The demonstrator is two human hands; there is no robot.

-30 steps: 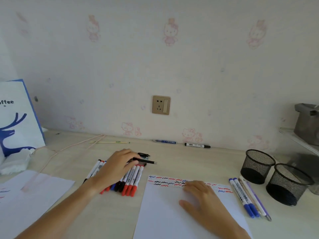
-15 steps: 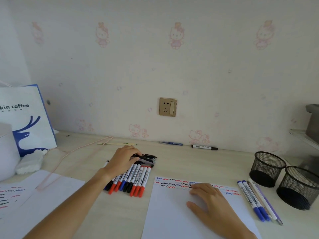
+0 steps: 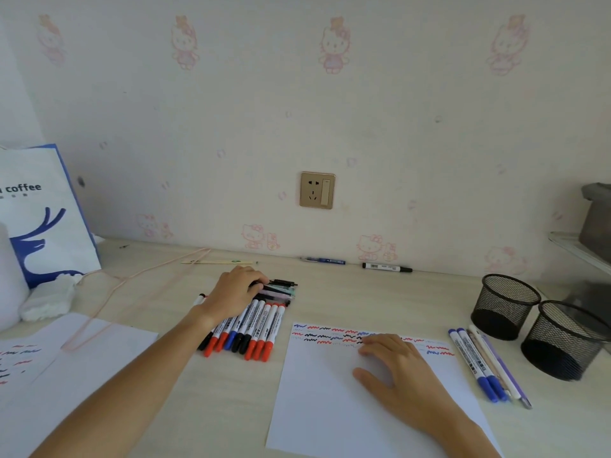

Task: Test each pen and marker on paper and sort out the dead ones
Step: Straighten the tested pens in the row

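A white sheet of paper (image 3: pixel 330 408) with red, blue and black test squiggles along its top lies in front of me. My right hand (image 3: pixel 396 371) rests flat on it, fingers straight. To the left lies a row of several markers (image 3: pixel 261 328) with red, blue and black caps, and a small pile of dark pens (image 3: pixel 281 287) sits at its far end. My left hand (image 3: pixel 231 292) lies over that pile, its curled fingertips pinching a black pen. Right of the paper lie several pens (image 3: pixel 479 361), two with blue caps.
Two black mesh pen cups (image 3: pixel 506 305) (image 3: pixel 562 342) stand at the right. A blue pen (image 3: pixel 325 260) and a black marker (image 3: pixel 386 267) lie by the wall. At the left are a second scribbled sheet (image 3: pixel 49 375), a pink wire hanger (image 3: pixel 109 312), tissue (image 3: pixel 49 300) and a coffee bag (image 3: pixel 43 219).
My left hand brought the black pen it held from above the markers down onto the pile of dark pens. My right hand stayed on the paper. The camera shifted slightly.
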